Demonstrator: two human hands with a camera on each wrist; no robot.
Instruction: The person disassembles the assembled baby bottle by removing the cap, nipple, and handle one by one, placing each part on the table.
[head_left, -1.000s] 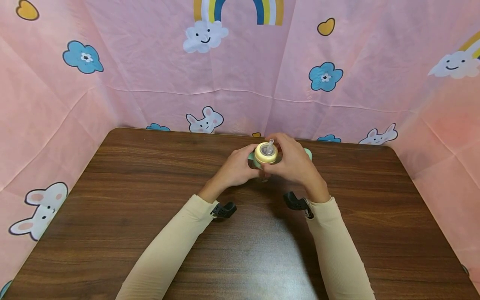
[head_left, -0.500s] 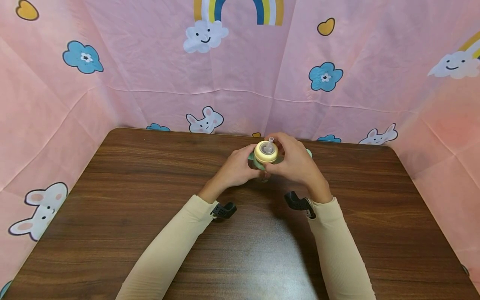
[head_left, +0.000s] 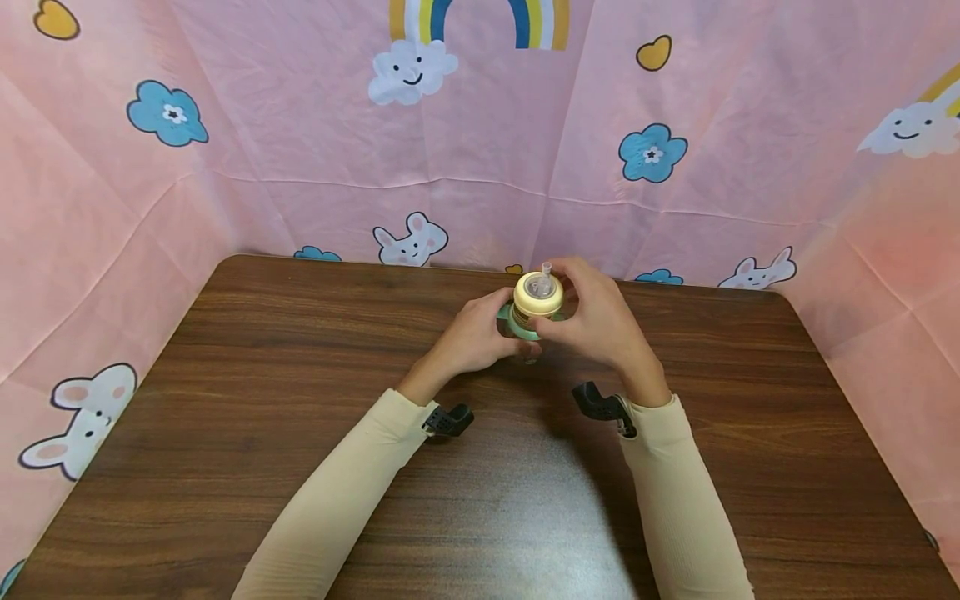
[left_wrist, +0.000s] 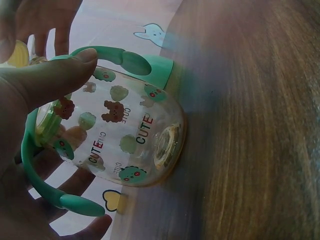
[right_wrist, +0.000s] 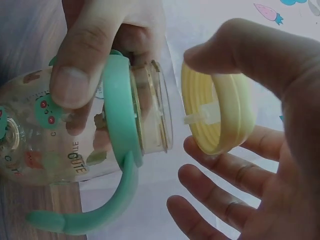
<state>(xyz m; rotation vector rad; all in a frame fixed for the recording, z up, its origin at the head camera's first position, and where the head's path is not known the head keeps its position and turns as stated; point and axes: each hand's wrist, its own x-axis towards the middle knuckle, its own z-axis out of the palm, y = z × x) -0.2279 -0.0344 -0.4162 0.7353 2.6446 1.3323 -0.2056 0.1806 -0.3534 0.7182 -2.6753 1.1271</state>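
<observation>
A clear baby bottle (left_wrist: 112, 135) with printed cartoon figures stands upright on the table. Round its neck sits a green ring with two curved handles (right_wrist: 120, 110). My left hand (head_left: 474, 335) grips the bottle by the upper body, thumb across the front below the neck. Between thumb and forefinger my right hand (head_left: 600, 317) pinches a yellow screw lid (right_wrist: 235, 115) with a clear straw spout (head_left: 544, 283). A gap shows between the lid's threaded inside and the bottle's bare threaded mouth (right_wrist: 157, 107). The right hand's other fingers are spread below the lid.
A flat green piece (left_wrist: 162, 70) shows behind the bottle in the left wrist view. The brown wooden table (head_left: 300, 350) ends at the back against a pink printed cloth (head_left: 495, 133). Black wrist mounts (head_left: 447, 420) sit on both sleeves.
My right hand has raised the yellow lid up and slightly right, off the bottle's mouth. The left hand keeps its hold on the bottle. The green piece right of the right hand is now hidden in the head view.
</observation>
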